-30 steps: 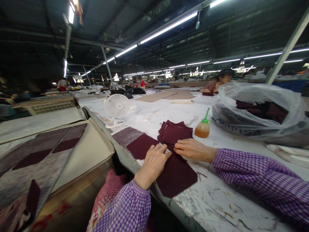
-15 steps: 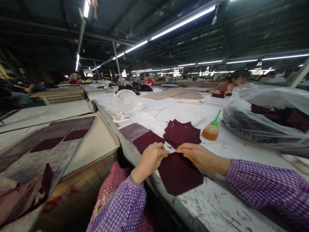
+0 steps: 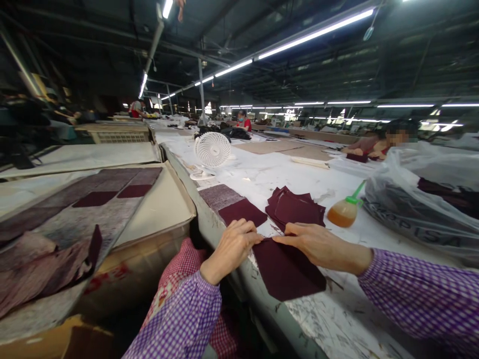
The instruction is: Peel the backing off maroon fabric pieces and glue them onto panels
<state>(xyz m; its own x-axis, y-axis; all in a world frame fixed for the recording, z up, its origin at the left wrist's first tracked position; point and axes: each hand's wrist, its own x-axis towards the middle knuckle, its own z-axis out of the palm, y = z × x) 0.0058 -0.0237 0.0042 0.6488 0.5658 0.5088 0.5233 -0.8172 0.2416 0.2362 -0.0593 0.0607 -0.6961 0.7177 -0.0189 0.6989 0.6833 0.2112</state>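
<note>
A maroon fabric piece (image 3: 288, 274) with cut corners lies at the table's near edge, its left side jutting out slightly. My left hand (image 3: 234, 247) is closed, fingertips pinching the far left corner of that piece. Along the same far edge, my right hand (image 3: 322, 244) grips the fabric with its index finger stretched toward the left fingertips; its thumb is hidden. Just beyond the hands sits a loose stack of similar maroon pieces (image 3: 295, 207). To its left, another maroon piece (image 3: 243, 213) rests on a mottled grey-purple sheet (image 3: 217, 196).
A squeeze bottle of amber liquid (image 3: 342, 213) with a green spout stands right of the stack, beside a clear plastic bag (image 3: 407, 214) of dark cloth. A white fan (image 3: 212, 149) is farther back. Fabric-covered boards (image 3: 175, 199) adjoin on the left. Co-workers sit beyond.
The view has swung slightly left, so the table things appear farther right. Both hands stay at the fabric's far edge; the right index finger now lies straighter along it.
</note>
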